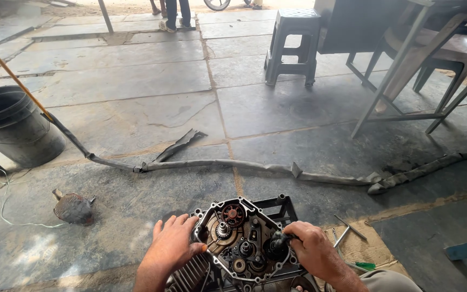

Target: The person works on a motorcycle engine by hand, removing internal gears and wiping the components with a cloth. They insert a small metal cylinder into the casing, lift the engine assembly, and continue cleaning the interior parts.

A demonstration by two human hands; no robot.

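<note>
An opened engine case [241, 240] with exposed gears sits on a dark metal stand [277, 208] at the bottom middle of the head view. A reddish gear [233, 214] shows near its top. My left hand [173, 246] rests flat against the case's left edge, fingers spread. My right hand [314, 249] is closed around a dark tool [280, 239] whose tip is in the right side of the case.
A dirty hose [255, 167] lies across the stone floor [136, 81]. A black bucket [14, 124] stands left, a grey plastic stool [293, 43] and metal chairs [433, 70] at the back. Hand tools [349, 230] lie on cardboard at right. A person's legs [177, 16] stand far back.
</note>
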